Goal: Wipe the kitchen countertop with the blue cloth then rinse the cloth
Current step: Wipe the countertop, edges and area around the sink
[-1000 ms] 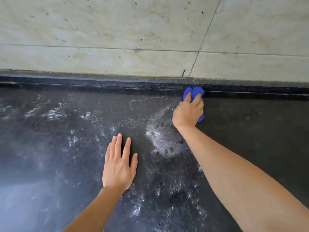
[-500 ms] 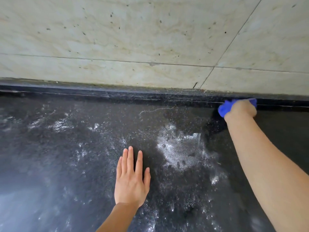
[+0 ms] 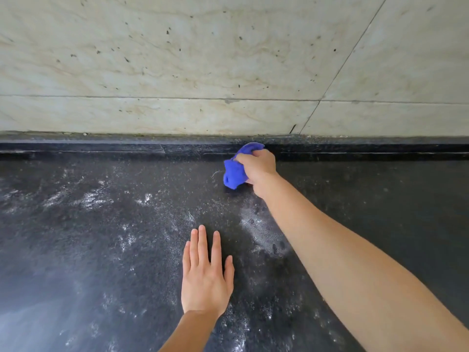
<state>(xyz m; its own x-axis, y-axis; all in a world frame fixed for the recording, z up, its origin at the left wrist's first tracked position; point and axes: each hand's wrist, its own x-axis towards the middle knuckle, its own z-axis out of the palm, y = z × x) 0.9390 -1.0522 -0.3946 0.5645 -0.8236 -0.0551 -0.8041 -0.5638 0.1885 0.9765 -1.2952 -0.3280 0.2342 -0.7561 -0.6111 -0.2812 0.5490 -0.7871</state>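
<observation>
The blue cloth (image 3: 236, 168) is bunched up on the black countertop (image 3: 101, 250), close to the raised back ledge. My right hand (image 3: 260, 168) grips it from the right side, fingers curled round the bundle, arm reaching in from the lower right. My left hand (image 3: 206, 273) lies flat on the countertop nearer to me, fingers straight and together, holding nothing. White powdery streaks and wet patches (image 3: 264, 229) cover the dark surface between and left of the hands.
A low black ledge (image 3: 127, 148) runs along the back of the countertop. Behind it rises a beige marble-tiled wall (image 3: 203, 59) with dark specks. The counter right of my right arm looks darker, with fewer streaks.
My right hand has swept the cloth back to the left along the back ledge, after going right half a second ago. My left hand stays flat in place.
</observation>
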